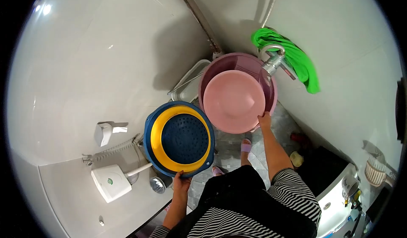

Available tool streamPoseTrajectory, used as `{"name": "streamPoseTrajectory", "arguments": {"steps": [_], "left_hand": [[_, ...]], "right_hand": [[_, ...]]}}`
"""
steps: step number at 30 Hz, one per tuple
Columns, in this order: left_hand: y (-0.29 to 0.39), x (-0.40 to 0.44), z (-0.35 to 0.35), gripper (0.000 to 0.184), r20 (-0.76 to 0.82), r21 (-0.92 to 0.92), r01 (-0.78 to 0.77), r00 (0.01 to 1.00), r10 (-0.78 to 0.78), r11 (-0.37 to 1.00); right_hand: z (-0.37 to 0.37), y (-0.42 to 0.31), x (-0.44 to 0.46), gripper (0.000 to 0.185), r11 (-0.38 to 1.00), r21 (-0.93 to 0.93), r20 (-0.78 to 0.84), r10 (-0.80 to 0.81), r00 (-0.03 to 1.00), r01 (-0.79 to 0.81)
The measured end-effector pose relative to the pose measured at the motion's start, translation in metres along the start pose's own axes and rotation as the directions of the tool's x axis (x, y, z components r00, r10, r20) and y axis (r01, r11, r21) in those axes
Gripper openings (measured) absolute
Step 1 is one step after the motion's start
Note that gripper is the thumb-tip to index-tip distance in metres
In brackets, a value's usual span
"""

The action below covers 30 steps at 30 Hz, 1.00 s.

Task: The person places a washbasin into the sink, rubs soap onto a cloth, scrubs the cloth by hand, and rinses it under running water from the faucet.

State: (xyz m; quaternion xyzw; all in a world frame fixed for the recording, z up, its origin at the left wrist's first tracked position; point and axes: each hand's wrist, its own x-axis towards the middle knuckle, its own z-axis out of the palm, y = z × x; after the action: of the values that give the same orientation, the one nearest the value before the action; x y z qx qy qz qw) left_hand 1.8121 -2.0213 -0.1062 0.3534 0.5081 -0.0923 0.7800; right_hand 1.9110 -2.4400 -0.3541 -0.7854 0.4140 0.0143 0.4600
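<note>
While left hand (pixel 182 184) grips blue basin (pixel 185 138) at six o'clock, fingers closed, right hand (pixel 265 120) clasps pink basin (pixel 234 100) at four, overlapping mauve tub (pixel 224 63); level holds should limit tipping.

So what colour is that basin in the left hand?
Dark blue, with a yellow ring inside; it shows best in the head view.

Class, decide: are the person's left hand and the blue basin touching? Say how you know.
Touching. The head view shows the left hand gripping the blue basin at its near rim.
</note>
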Motion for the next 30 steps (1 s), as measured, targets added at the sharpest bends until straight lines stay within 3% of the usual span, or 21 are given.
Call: {"name": "streamPoseTrajectory", "arguments": {"steps": [2,3,7,9,10,12,14,16,18,20,24,27,28,30], "left_hand": [[0.0,-0.005,0.001,0.044,0.002,-0.01,-0.021,1.0,0.021,1.0],[0.0,-0.008,0.003,0.043,0.006,-0.01,-0.032,0.999,0.032,0.999],[0.006,-0.005,0.0,0.042,-0.001,-0.006,-0.036,0.999,0.036,0.999],[0.006,-0.002,-0.001,0.042,0.04,-0.038,-0.047,0.998,0.049,0.998],[0.007,-0.005,0.003,0.042,0.04,-0.043,-0.049,0.998,0.051,0.998],[0.009,-0.008,0.019,0.039,0.049,-0.039,-0.069,0.996,0.071,0.997],[0.01,0.002,0.022,0.038,0.047,-0.033,-0.075,0.996,0.077,0.997],[0.013,0.011,0.027,0.037,0.046,-0.023,-0.075,0.996,0.076,0.997],[0.014,0.025,0.039,0.037,0.048,-0.003,-0.076,0.996,0.076,0.997],[0.012,0.04,0.058,0.039,0.074,0.029,-0.05,0.996,0.048,0.998],[-0.01,0.078,0.093,0.041,0.226,0.093,0.002,0.974,-0.023,0.996],[-0.034,0.102,0.127,0.041,0.154,0.158,0.1,0.98,-0.124,0.982],[-0.046,0.112,0.137,0.041,0.153,0.181,0.12,0.977,-0.148,0.976],[-0.07,0.127,0.151,0.042,0.136,0.262,0.142,0.974,-0.182,0.955]], "right_hand": [[-0.009,-0.02,0.001,0.051,0.983,0.022,0.027,0.182,0.983,-0.182],[-0.01,-0.031,0.001,0.049,0.98,-0.057,-0.013,0.19,0.982,-0.191],[-0.002,-0.036,0.008,0.048,0.987,-0.047,0.042,0.157,0.987,-0.155],[-0.01,-0.04,0.007,0.041,0.845,0.282,0.426,0.315,0.848,-0.455],[-0.015,-0.04,0.003,0.041,0.847,0.28,0.427,0.311,0.849,-0.451],[-0.025,-0.013,-0.013,0.036,0.874,0.366,0.251,0.238,0.938,-0.32],[-0.055,0.004,-0.046,0.033,0.827,0.526,0.199,0.107,0.974,-0.198],[-0.092,0.023,-0.079,0.031,0.745,0.542,0.265,0.289,0.92,-0.39],[-0.137,0.031,-0.122,0.029,0.63,0.657,0.298,0.286,0.911,-0.413],[-0.155,0.077,-0.148,0.028,0.562,0.628,0.281,0.481,0.83,-0.538],[-0.18,0.13,-0.206,0.03,0.447,0.776,0.23,0.458,0.859,-0.446],[-0.185,0.15,-0.241,0.038,0.242,0.851,0.262,0.574,0.776,-0.467],[-0.185,0.154,-0.248,0.038,0.241,0.858,0.245,0.582,0.775,-0.453],[-0.178,0.157,-0.265,0.045,0.105,0.913,0.258,0.601,0.756,-0.395]]}}
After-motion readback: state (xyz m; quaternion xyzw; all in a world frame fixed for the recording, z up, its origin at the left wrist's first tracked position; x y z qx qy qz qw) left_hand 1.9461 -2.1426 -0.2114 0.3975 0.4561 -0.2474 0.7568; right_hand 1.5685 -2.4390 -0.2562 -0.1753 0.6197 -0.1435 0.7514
